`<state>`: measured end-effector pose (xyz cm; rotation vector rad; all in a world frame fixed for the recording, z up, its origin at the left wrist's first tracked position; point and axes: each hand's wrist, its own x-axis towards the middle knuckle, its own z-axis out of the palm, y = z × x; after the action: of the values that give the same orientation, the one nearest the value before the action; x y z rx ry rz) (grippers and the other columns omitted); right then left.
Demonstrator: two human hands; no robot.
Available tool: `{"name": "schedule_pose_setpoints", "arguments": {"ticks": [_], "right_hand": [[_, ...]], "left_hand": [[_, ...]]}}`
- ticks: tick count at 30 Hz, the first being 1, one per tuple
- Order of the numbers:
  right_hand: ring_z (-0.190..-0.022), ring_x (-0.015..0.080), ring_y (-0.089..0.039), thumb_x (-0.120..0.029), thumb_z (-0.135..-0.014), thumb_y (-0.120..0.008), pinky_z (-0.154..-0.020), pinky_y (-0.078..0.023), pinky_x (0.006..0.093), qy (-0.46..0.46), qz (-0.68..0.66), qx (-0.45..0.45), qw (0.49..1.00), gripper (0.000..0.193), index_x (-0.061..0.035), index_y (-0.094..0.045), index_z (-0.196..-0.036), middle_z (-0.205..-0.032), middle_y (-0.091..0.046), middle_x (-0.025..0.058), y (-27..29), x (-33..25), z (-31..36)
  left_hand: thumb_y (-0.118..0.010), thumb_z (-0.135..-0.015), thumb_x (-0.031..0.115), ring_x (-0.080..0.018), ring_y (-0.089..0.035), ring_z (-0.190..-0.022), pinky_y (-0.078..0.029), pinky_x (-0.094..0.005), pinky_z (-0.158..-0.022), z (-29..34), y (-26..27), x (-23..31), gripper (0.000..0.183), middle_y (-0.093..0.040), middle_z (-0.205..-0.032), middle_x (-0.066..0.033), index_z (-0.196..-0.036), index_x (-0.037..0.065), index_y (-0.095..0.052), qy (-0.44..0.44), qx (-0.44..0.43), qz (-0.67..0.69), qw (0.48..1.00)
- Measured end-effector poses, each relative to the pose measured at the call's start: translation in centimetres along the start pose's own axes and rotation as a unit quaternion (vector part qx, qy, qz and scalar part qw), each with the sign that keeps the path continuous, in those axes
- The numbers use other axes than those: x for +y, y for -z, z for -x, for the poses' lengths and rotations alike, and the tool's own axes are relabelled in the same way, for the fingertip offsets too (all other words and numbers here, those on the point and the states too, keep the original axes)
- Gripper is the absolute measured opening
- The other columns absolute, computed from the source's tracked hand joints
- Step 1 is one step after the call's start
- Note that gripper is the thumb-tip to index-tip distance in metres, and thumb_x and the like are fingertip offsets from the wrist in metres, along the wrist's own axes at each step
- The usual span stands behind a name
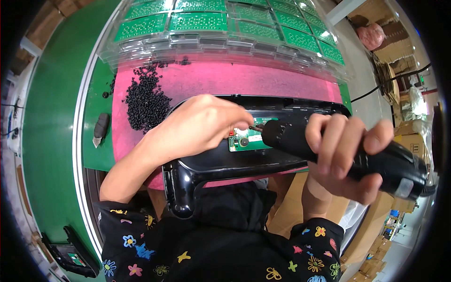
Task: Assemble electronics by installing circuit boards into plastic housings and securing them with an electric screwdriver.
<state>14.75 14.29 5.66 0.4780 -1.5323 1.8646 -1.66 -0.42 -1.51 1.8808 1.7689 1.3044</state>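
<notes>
A black electric screwdriver (300, 141) is gripped in my right hand (345, 157), its bit pointing left. My left hand (204, 124) has thumb and forefinger pinched together beside the bit's tip; whatever they hold is too small or hidden to name. Beneath both hands is a green circuit board (253, 144), partly covered by my fingers and the tool. The board sits inside a black plastic housing (225, 164), which lies across the pink mat with a rounded arm (183, 188) reaching toward me.
A heap of small black screws (145, 101) lies on the pink mat (211, 77). Clear trays with green boards (197, 21) are stacked at the back. A dark-handled knife (101, 127) rests at the left, and another black housing (70, 254) is on the green surface at lower left.
</notes>
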Motion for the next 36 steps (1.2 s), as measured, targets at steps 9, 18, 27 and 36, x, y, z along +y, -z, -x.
{"name": "schedule_pose_setpoints", "arguments": {"ticks": [9,18,27,36], "right_hand": [[-0.062,0.0144,-0.050,-0.017,-0.088,-0.066,-0.067,-0.045,0.0349,-0.108,-0.018,0.021,0.994,0.033,-0.0086,-0.042,-0.110,-0.073,-0.053,0.0042,0.5,3.4,0.7],[-0.058,0.0131,-0.049,-0.022,-0.087,-0.069,-0.061,-0.042,0.0304,-0.137,0.010,-0.001,0.991,0.035,-0.0085,-0.044,-0.106,-0.068,-0.052,0.0024,-0.1,4.8,-0.2],[-0.068,0.0087,-0.056,-0.004,-0.077,-0.073,-0.064,-0.046,0.0232,-0.176,-0.013,-0.081,0.981,0.038,0.0015,-0.052,-0.108,-0.075,-0.059,0.0049,0.9,6.6,-1.6],[-0.048,0.0106,-0.043,-0.031,-0.088,-0.071,-0.049,-0.037,0.0269,-0.162,0.024,-0.099,0.981,0.040,-0.0037,-0.046,-0.105,-0.060,-0.047,0.0010,0.7,6.7,-2.2]], "left_hand": [[-0.063,-0.094,0.013,-0.0356,-0.053,-0.054,-0.041,-0.0412,-0.052,-0.1,1.3,0.8,0.025,-0.054,-0.063,-0.0177,-0.076,-0.005,-0.056,0.106,0.092,-0.101,0.985],[-0.057,-0.095,0.008,-0.0394,-0.056,-0.068,-0.045,-0.0439,-0.062,-0.1,0.5,0.4,0.013,-0.056,-0.075,-0.0194,-0.088,-0.003,-0.056,0.092,0.139,-0.045,0.985],[-0.061,-0.082,0.002,-0.0420,-0.065,-0.086,-0.053,-0.0491,-0.072,0.4,0.9,-0.3,0.011,-0.067,-0.089,-0.0219,-0.092,-0.003,-0.064,0.134,-0.008,-0.067,0.989],[-0.063,-0.085,0.005,-0.0410,-0.066,-0.084,-0.054,-0.0489,-0.071,0.5,0.8,0.1,0.010,-0.067,-0.083,-0.0210,-0.087,-0.003,-0.066,0.111,-0.020,-0.089,0.990]]}}
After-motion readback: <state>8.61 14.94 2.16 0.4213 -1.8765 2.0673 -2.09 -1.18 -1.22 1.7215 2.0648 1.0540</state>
